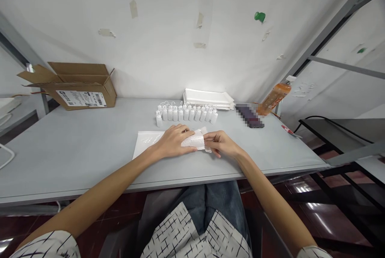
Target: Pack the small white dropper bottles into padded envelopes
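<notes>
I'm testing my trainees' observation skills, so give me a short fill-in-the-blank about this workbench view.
The left hand and right hand both hold a piece of ____.
The open cardboard box sits to the ____ of the white squeeze bottles.
The stack of white foam trays stands ____ those bottles.
The plastic drink bottle holds ____ liquid.

Missing words: bubble wrap; left; behind; orange.

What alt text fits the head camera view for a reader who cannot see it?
The left hand and right hand hold clear bubble wrap over a white plastic sheet on a grey table. Small white squeeze bottles stand in a row behind; an open cardboard box sits further left.
</notes>
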Available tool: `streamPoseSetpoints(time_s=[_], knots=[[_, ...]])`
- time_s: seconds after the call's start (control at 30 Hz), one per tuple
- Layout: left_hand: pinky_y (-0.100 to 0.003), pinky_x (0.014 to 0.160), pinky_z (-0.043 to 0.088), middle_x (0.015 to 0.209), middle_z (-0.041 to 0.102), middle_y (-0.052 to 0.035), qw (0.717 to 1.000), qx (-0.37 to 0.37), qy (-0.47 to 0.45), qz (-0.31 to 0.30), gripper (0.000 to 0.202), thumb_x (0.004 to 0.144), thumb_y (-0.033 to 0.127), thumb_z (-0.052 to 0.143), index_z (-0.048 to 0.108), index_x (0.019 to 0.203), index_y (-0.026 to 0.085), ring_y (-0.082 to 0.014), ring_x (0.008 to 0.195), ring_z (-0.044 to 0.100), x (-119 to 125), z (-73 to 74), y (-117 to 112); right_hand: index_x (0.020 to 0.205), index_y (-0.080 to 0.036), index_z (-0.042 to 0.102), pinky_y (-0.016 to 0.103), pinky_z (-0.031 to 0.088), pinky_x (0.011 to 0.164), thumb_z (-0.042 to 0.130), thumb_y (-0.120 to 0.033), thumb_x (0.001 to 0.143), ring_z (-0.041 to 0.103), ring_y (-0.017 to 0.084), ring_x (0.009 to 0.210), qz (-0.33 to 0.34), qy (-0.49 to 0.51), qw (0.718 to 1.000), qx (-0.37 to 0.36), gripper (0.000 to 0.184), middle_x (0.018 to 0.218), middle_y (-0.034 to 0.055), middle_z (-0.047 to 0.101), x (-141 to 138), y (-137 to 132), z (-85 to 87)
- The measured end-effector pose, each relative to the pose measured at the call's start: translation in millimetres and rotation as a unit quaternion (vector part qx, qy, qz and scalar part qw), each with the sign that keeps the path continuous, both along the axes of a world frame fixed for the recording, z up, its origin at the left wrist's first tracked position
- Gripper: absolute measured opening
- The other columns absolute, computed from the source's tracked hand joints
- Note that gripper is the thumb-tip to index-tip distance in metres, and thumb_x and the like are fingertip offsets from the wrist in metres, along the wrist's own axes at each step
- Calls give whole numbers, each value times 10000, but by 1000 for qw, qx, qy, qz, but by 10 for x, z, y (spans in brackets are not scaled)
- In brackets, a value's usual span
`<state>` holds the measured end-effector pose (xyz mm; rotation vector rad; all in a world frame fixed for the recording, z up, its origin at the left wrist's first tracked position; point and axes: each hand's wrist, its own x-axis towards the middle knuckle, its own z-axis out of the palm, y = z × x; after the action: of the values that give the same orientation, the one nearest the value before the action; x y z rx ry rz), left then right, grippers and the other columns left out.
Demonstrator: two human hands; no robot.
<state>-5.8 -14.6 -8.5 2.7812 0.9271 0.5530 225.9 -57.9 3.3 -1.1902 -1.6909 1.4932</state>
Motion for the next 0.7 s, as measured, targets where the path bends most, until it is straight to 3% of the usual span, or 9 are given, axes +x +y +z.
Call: streamPoseSetpoints(time_s=[0.23, 0.4, 0.47, 0.6, 0.7], knots=[[-416, 891, 434, 1133, 632, -105, 1000, 0, -4, -4, 594, 825, 640, 595, 641, 1219, 198, -270, 1000, 578, -12, 20, -13, 1143, -133, 671, 212, 307, 404, 629, -362, 835, 437, 51, 345, 56, 26, 998, -24, 386, 649, -9, 652, -19, -17, 29], [-440, 944, 388, 1232, 596, -122, 999, 2, 34, -6, 782, 722, 674, 669, 544, 1355, 232, -307, 1079, 555, -47, 64, -64, 913, -137, 720, 233, 273, 386, 690, -408, 783, 380, 38, 369, -97, 54, 993, 33, 303, 795, 54, 721, 89, 34, -12], [-434, 940, 388, 1184, 625, -112, 999, -3, 45, 4, 725, 759, 578, 676, 516, 1382, 241, -297, 1066, 569, -52, 98, -84, 878, -149, 721, 244, 277, 387, 694, -403, 771, 371, 45, 392, -166, 89, 979, 73, 277, 839, 68, 730, 158, 68, -17], [-440, 949, 407, 1153, 647, -107, 999, 16, 21, 22, 623, 789, 417, 653, 524, 1368, 225, -291, 1065, 589, -76, 219, -117, 847, -151, 711, 246, 267, 389, 704, -375, 725, 384, 57, 395, -280, 124, 947, 100, 256, 707, 35, 679, 252, 121, -13], [-421, 945, 439, 1180, 646, -98, 998, 36, -45, 32, 543, 816, 356, 612, 548, 1336, 213, -281, 1088, 591, -135, 323, -154, 843, -142, 705, 243, 276, 389, 701, -368, 704, 409, 66, 395, -310, 112, 940, 89, 265, 676, 31, 660, 262, 130, -16]])
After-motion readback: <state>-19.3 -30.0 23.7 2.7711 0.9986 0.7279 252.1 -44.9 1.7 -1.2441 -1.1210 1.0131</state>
